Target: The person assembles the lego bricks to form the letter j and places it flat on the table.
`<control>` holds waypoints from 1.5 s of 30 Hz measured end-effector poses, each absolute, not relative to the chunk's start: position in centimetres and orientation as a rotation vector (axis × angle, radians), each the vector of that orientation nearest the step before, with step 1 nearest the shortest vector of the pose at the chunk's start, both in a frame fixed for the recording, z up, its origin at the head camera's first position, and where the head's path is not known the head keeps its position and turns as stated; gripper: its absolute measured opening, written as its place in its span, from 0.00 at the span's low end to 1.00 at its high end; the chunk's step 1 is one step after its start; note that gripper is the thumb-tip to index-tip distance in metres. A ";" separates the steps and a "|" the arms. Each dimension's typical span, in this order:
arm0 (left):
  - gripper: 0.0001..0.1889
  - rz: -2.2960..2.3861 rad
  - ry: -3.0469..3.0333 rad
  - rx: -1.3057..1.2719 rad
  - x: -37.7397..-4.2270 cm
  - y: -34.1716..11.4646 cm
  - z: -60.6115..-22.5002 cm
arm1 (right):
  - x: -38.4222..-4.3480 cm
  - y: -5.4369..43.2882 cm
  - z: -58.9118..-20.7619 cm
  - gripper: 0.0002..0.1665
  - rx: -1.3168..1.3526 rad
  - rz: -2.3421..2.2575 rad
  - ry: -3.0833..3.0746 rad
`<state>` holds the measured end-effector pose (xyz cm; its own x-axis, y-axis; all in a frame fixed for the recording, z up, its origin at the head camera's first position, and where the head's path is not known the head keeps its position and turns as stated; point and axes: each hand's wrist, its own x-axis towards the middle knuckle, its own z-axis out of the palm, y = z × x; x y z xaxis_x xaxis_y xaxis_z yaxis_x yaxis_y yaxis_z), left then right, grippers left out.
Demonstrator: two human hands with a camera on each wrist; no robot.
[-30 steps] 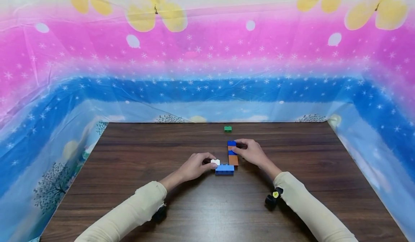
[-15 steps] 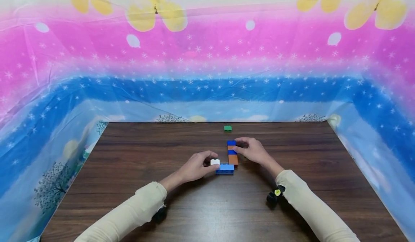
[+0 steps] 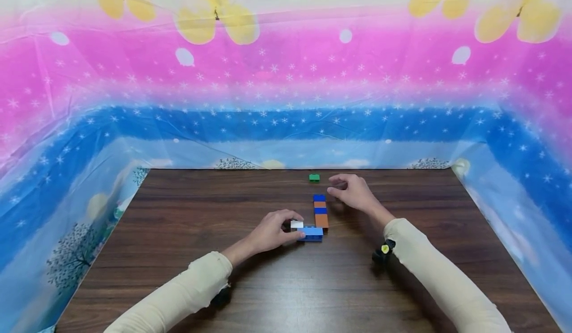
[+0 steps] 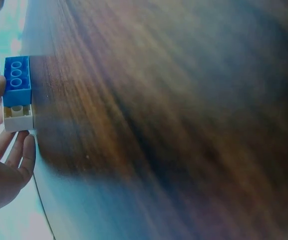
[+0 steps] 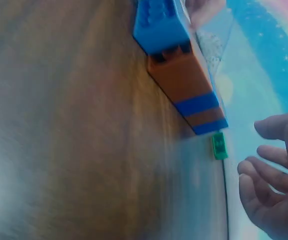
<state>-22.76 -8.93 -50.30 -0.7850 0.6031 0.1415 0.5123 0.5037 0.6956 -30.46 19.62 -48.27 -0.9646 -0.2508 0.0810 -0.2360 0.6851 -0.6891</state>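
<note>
In the head view, my left hand [image 3: 269,231] holds the near end of an assembly of toy building bricks, thumb on the light-blue brick [image 3: 312,233] and index finger at the white brick [image 3: 296,224]. The left wrist view shows the hollow undersides of the blue brick [image 4: 17,75] and the white brick [image 4: 19,123]. Orange and dark-blue bricks [image 3: 321,220] run away in a column from the light-blue one. Right of a small green brick [image 3: 314,178], my right hand [image 3: 356,194] is empty, fingers apart and slightly bent, not touching it.
A dark wooden table [image 3: 187,194] carries the bricks. A patterned cloth [image 3: 286,75] hangs along its far edge and both sides. The green brick lies alone near the far edge, beyond the column.
My right hand has let go of the column's far end and moved away, toward the green brick's right side. My left thumb has slid from the white brick onto the light-blue one.
</note>
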 end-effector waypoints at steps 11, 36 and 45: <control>0.21 1.160 2.613 0.969 -22.6 -8.9 -50.1 | -34.2 19.2 -48.7 0.22 -0.592 -1.012 2.949; 0.21 1.158 2.590 0.938 -22.9 -8.9 -50.2 | -36.9 17.6 -50.7 0.16 -0.588 -0.971 2.948; 0.21 1.178 2.573 0.984 -22.8 -9.0 -50.2 | -36.0 18.1 -50.6 0.14 -0.664 -0.943 2.955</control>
